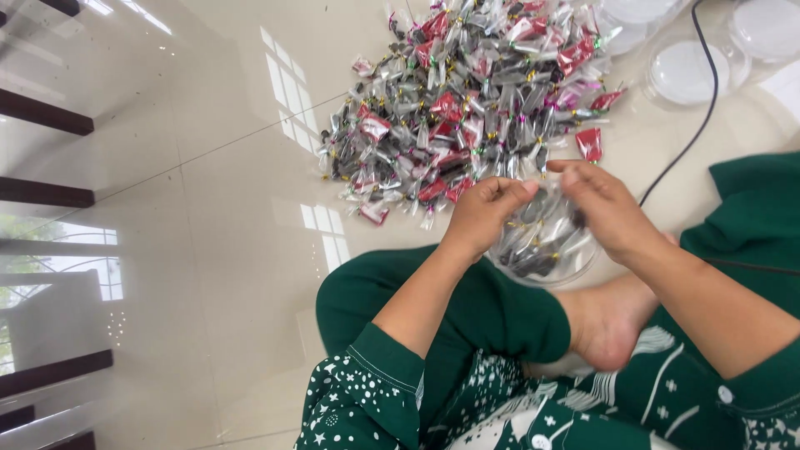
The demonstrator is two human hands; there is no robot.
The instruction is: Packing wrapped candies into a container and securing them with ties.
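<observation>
Seated on a glossy tiled floor [208, 250], a person's left hand [483, 215] and right hand [604, 208] pinch wrapped packets over a clear round tub [546, 250] just below the big packet pile [475, 100], where a loosened grip could scatter them

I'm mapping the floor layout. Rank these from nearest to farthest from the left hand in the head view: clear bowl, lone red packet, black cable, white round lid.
From the left hand:
1. Clear bowl, just right, under the hands.
2. Lone red packet, up right, at the pile's edge.
3. Black cable, farther right.
4. White round lid, top right.
</observation>
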